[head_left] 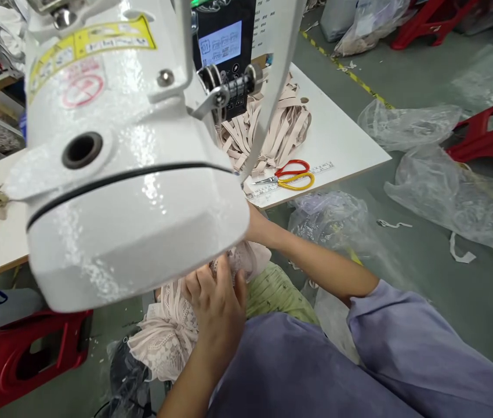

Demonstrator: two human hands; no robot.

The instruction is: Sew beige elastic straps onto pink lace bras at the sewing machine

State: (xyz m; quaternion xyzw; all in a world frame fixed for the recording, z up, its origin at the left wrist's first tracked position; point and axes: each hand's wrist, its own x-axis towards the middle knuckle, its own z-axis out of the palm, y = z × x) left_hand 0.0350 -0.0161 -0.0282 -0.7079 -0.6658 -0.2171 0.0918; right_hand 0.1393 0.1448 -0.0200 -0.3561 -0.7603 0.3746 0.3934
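Observation:
A white sewing machine head (142,232) fills the upper left of the head view and covers its own needle area. My left hand (218,299) lies on pale pink lace fabric (166,339) just below the machine's front edge. Its fingers are spread over the cloth and the thumb stands apart. More of the lace (250,258) shows to the right of those fingers, above my lap. My right hand (256,223) reaches in behind the machine head; only the wrist side shows, and its fingers are hidden.
Scissors (292,176) with red and yellow handles lie by a ruler strip (325,168) on the white table (342,133). Behind them is a heap of beige straps (287,125). A control panel (224,52) stands above. Plastic bags (455,186) and red stools (24,354) are around.

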